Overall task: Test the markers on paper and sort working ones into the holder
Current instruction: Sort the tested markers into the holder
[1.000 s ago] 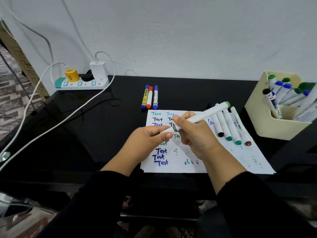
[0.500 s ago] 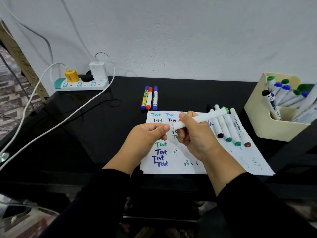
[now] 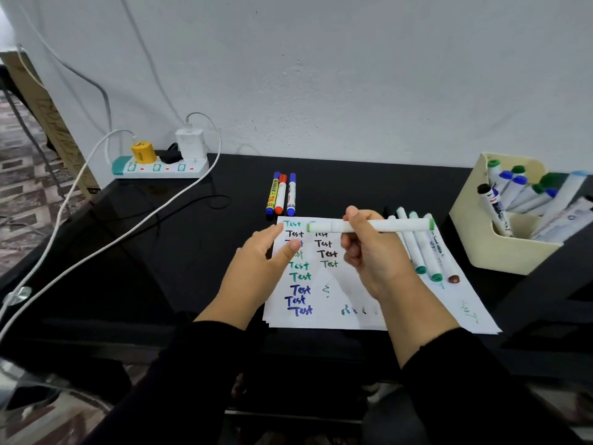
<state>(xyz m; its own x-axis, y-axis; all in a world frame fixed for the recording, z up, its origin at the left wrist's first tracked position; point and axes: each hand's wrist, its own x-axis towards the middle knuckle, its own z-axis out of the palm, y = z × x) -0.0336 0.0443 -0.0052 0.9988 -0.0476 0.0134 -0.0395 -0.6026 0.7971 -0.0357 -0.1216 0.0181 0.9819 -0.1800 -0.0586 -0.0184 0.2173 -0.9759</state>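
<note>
Gripping a white plastic marker with green ends (image 3: 369, 226) near its middle, the right hand (image 3: 373, 256) holds it level above the far part of a white sheet of paper covered in handwritten "Test" words (image 3: 321, 284), the thumb on top and the fingers curled beneath the barrel; both ends look capped, and one end points toward the left hand while the other points away from it. The left hand (image 3: 256, 271) holds nothing, its fingers relaxed and nearly straight, its thumb over the sheet's left edge; whether it touches the paper cannot be told. Just behind and to the outer side of the right hand, a row of white markers with green and brown caps (image 3: 426, 252) lies on the same sheet, partly hidden by that hand. Farther out on that side stands a cream plastic holder box (image 3: 475, 226) with blue-, green- and black-capped markers leaning inside it. Beyond both hands, just past the sheet's far edge, three blue- and red-capped markers (image 3: 282, 194) lie side by side on the glossy black table (image 3: 192, 252). Well away past the left hand, a white power strip with plugged-in chargers (image 3: 160, 167) sits by the wall.
</note>
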